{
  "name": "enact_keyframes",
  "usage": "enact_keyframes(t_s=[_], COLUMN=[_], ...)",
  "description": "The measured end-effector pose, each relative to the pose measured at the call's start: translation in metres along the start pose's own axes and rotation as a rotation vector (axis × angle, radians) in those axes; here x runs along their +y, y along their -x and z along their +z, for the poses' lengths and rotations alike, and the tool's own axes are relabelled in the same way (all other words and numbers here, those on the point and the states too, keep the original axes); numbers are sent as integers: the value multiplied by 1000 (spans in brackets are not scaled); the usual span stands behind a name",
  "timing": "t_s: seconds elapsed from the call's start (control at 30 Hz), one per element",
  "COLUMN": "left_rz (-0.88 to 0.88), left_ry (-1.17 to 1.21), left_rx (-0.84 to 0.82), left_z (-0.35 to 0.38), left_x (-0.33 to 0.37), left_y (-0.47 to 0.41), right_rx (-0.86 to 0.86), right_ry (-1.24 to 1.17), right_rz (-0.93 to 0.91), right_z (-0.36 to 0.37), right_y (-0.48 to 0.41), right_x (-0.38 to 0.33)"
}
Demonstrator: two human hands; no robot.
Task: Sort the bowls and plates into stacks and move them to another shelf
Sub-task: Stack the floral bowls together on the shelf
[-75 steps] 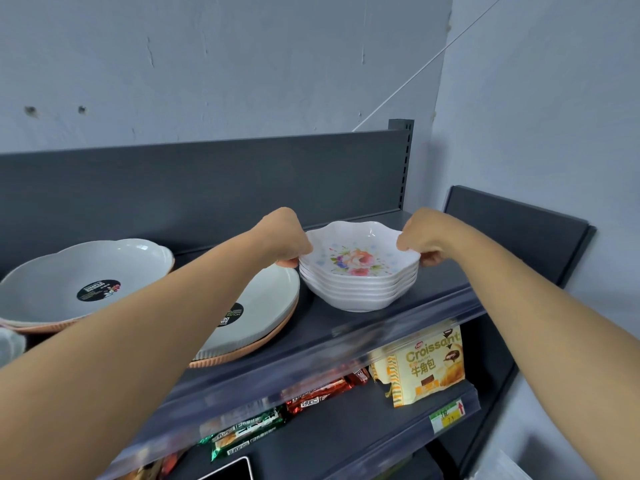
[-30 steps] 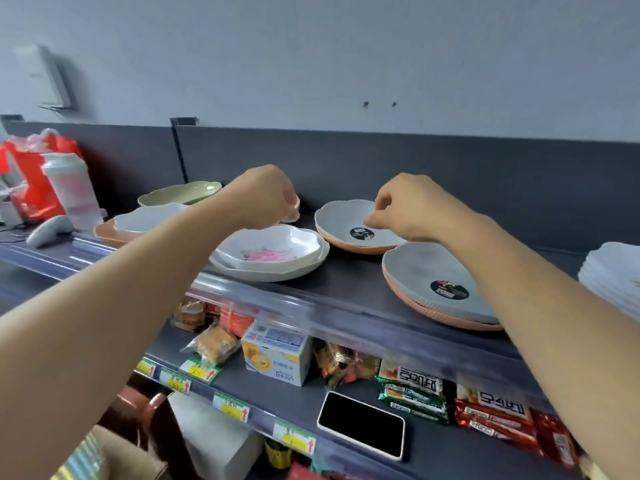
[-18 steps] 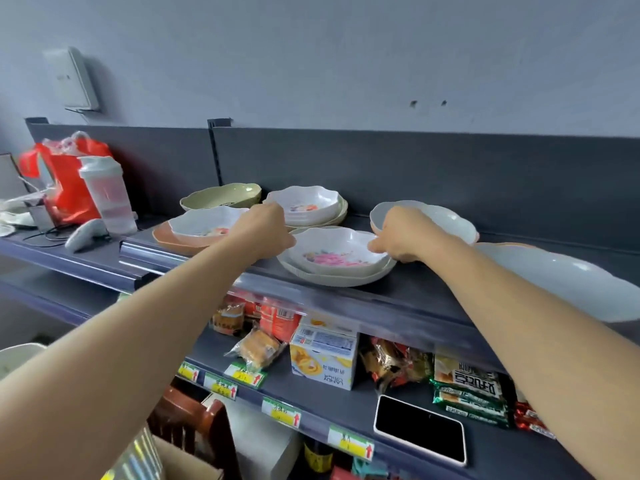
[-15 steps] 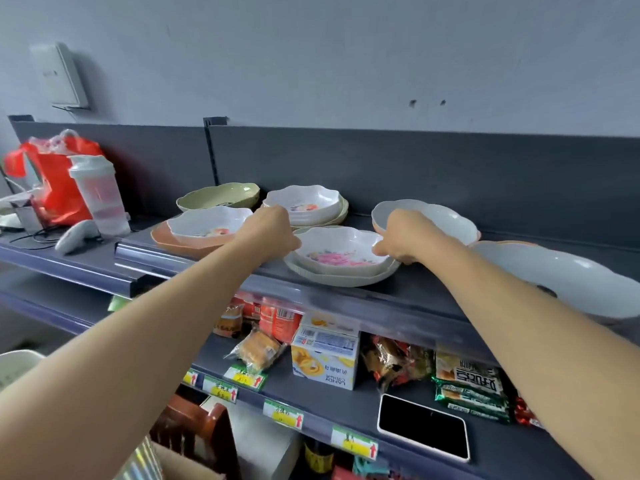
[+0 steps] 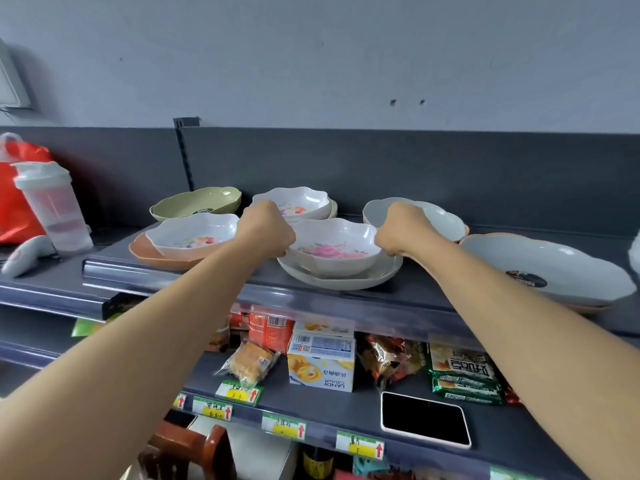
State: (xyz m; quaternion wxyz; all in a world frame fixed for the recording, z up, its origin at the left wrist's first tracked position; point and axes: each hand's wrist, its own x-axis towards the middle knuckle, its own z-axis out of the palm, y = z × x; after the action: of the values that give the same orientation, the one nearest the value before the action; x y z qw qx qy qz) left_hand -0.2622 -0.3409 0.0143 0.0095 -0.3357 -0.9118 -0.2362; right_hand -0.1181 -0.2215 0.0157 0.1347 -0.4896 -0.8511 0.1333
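Observation:
A white floral bowl (image 5: 334,247) sits in a cream plate (image 5: 341,277) on the top shelf (image 5: 433,299). My left hand (image 5: 265,230) grips the bowl's left rim and my right hand (image 5: 403,228) grips its right rim. Another white floral bowl (image 5: 194,235) rests in an orange plate (image 5: 152,252) to the left. Behind stand a green bowl (image 5: 197,204), a third floral bowl (image 5: 294,202) and a grey bowl (image 5: 440,216). A large grey plate (image 5: 547,268) lies at the right.
A shaker bottle (image 5: 52,206), a red bag (image 5: 17,188) and a white handheld device (image 5: 26,252) stand at the far left. The lower shelf holds snack packs, a biscuit box (image 5: 320,362) and a phone (image 5: 424,419). A brown chair back (image 5: 194,452) is below.
I left the stack of white bowls at the right end and turned left along the shelf. Both hands reached the pink-flowered bowl and now grip its rim.

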Motion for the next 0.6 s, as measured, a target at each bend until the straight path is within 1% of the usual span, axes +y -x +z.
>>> enact_keyframes(t_s=[0.03, 0.13, 0.2, 0.37, 0.6], left_rz=[16, 53, 79, 215, 430], left_ry=[4, 238, 313, 507, 614], left_rx=[21, 81, 115, 19, -183], left_z=[-2, -8, -8, 13, 57], left_x=[1, 13, 30, 102, 249], left_y=[-5, -16, -18, -12, 26], right_rx=[28, 143, 212, 367, 562], right_ry=[-39, -123, -158, -163, -71], right_rz=[-10, -14, 16, 153, 382], right_z=[-3, -17, -29, -69, -143], right_y=[1, 3, 1, 2, 24], right_x=[1, 7, 19, 81, 210])
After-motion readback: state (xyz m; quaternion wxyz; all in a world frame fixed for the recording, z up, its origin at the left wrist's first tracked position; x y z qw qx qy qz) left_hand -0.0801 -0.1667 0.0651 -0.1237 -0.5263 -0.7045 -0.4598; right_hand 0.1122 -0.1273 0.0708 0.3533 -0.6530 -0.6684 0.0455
